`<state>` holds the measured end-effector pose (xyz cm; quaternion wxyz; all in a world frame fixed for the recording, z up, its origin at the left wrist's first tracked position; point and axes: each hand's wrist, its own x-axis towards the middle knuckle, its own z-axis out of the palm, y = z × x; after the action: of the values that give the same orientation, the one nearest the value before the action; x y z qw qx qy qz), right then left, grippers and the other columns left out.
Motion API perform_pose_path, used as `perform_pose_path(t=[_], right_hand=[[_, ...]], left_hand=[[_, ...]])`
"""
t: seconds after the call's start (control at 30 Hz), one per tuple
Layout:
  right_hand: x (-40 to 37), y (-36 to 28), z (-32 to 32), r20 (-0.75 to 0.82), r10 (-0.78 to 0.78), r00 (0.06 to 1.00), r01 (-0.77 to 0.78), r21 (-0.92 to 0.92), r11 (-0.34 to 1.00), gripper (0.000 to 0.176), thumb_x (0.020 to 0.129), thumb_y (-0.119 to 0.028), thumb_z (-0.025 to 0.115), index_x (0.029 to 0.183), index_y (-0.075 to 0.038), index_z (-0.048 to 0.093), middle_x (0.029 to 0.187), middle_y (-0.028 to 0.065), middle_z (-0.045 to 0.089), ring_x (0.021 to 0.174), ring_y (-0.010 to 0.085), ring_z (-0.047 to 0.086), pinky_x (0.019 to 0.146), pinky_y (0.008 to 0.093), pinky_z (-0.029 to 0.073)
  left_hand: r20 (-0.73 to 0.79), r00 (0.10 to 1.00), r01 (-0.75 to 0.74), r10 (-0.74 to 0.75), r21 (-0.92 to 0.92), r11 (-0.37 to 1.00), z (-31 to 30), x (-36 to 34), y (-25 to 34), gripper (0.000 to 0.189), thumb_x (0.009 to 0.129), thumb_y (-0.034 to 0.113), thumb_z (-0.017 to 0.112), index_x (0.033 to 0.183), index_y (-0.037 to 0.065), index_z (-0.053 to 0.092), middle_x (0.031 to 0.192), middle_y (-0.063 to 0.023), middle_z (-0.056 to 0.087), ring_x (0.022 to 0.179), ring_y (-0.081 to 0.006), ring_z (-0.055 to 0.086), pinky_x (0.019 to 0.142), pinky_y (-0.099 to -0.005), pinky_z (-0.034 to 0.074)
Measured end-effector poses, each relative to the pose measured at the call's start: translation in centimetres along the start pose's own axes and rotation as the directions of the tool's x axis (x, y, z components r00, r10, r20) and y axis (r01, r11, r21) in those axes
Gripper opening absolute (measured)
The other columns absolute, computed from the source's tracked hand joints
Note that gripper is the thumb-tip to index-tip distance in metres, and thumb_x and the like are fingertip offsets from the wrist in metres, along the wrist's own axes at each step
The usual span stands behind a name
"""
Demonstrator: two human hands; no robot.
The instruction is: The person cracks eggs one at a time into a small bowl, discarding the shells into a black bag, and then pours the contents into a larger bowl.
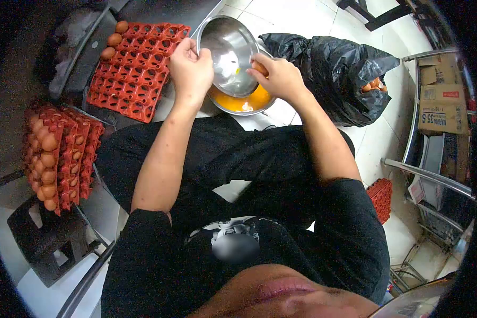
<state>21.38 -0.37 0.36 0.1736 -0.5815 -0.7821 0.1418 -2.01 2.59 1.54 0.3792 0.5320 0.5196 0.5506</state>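
Observation:
A steel bowl [225,47] is tilted above a second metal bowl [271,105] that holds orange-yellow egg liquid. My left hand [192,69] is closed on the upper bowl's left rim. At that bowl's right rim, my right hand [277,77] has its fingers wrapped round a brown egg [259,67]. Whether its shell is cracked cannot be made out. A small yellow spot shows inside the upper bowl. To the left lies a red egg tray [130,79], with several brown eggs [114,40] at its upper left edge.
Stacked red trays with many eggs [49,159] stand at far left beside a dark stool [47,238]. A black plastic bag [328,69] with eggshells [373,85] is on the right. Beyond are a metal rack [429,177], cardboard boxes [442,106] and another red tray [380,200].

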Motion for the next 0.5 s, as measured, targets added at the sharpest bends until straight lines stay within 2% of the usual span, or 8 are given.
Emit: perform_pose_path(t=[0.03,0.1,0.23,0.27,0.3,0.37,0.5], right_hand=[[0.4,-0.5,-0.2,-0.049,-0.018,0.999,0.02,0.036,0.999,0.035,0.093,-0.041,0.068,0.121,-0.019,0.065,0.091,0.0126,0.075,0.085,0.0382,0.073,0.075,0.052,0.059],[0.9,-1.7,-0.4,-0.017,0.008,1.0,-0.008,0.039,0.999,0.035,0.092,-0.037,0.07,0.12,-0.016,0.065,0.088,0.0144,0.074,0.084,0.0392,0.073,0.075,0.0504,0.058],[1.0,-2.7,0.3,0.044,0.025,0.999,-0.027,0.046,0.999,0.033,0.088,-0.033,0.072,0.113,-0.011,0.066,0.083,0.0161,0.072,0.082,0.04,0.072,0.075,0.0486,0.058],[1.0,-2.3,0.9,0.013,-0.007,1.0,0.007,0.071,0.997,0.027,0.087,-0.031,0.072,0.104,-0.01,0.067,0.08,0.0153,0.072,0.08,0.0402,0.071,0.074,0.0493,0.057],[1.0,-2.3,0.9,0.014,-0.006,1.0,0.005,0.069,0.998,0.027,0.087,-0.031,0.072,0.104,-0.01,0.067,0.08,0.0153,0.072,0.08,0.0402,0.071,0.074,0.0493,0.057],[1.0,-2.4,0.7,0.084,-0.001,0.996,-0.001,0.025,1.0,0.024,0.084,-0.029,0.071,0.098,-0.01,0.067,0.078,0.0151,0.071,0.078,0.0407,0.07,0.073,0.0499,0.056],[1.2,-1.7,1.5,0.136,-0.024,0.99,0.02,0.031,0.999,0.023,0.082,-0.027,0.071,0.095,-0.009,0.066,0.077,0.0154,0.07,0.076,0.0406,0.069,0.072,0.0503,0.055]], left_hand=[[-0.008,1.0,0.004,-0.004,-0.007,1.0,-0.1,-0.1,0.0,0.007,0.09,-0.005,0.059,0.088,0.001,0.059,0.071,0.0029,0.057,0.059,-0.0018,0.05,0.052,-0.022,0.034],[0.013,1.0,-0.018,0.016,0.14,0.99,0.0,-0.4,0.4,0.007,0.089,-0.005,0.059,0.087,0.001,0.06,0.07,0.0035,0.057,0.059,-0.0019,0.049,0.05,-0.0225,0.032],[0.047,0.997,0.053,-0.055,0.034,0.998,0.9,-1.2,0.3,0.006,0.089,-0.005,0.06,0.087,0.001,0.06,0.071,0.003,0.057,0.06,-0.0024,0.05,0.051,-0.0226,0.034],[0.049,0.997,0.054,-0.056,0.032,0.998,1.1,-1.3,0.1,0.006,0.089,-0.005,0.06,0.087,0.001,0.06,0.071,0.003,0.057,0.06,-0.0024,0.05,0.051,-0.0226,0.034],[0.052,0.998,0.042,-0.045,0.055,0.998,1.2,-1.4,-0.2,0.006,0.089,-0.005,0.06,0.087,0.001,0.06,0.072,0.0022,0.058,0.062,-0.0031,0.051,0.053,-0.0227,0.036],[0.053,0.998,0.029,-0.033,0.078,0.997,1.4,-1.6,-0.5,0.005,0.09,-0.004,0.06,0.088,0.001,0.06,0.074,0.0014,0.059,0.064,-0.0038,0.053,0.055,-0.0227,0.038],[0.069,0.997,0.039,-0.043,0.059,0.998,1.5,-1.9,-0.1,0.006,0.089,-0.005,0.059,0.087,0.0,0.059,0.076,-0.0001,0.061,0.069,-0.0046,0.055,0.059,-0.0231,0.041]])
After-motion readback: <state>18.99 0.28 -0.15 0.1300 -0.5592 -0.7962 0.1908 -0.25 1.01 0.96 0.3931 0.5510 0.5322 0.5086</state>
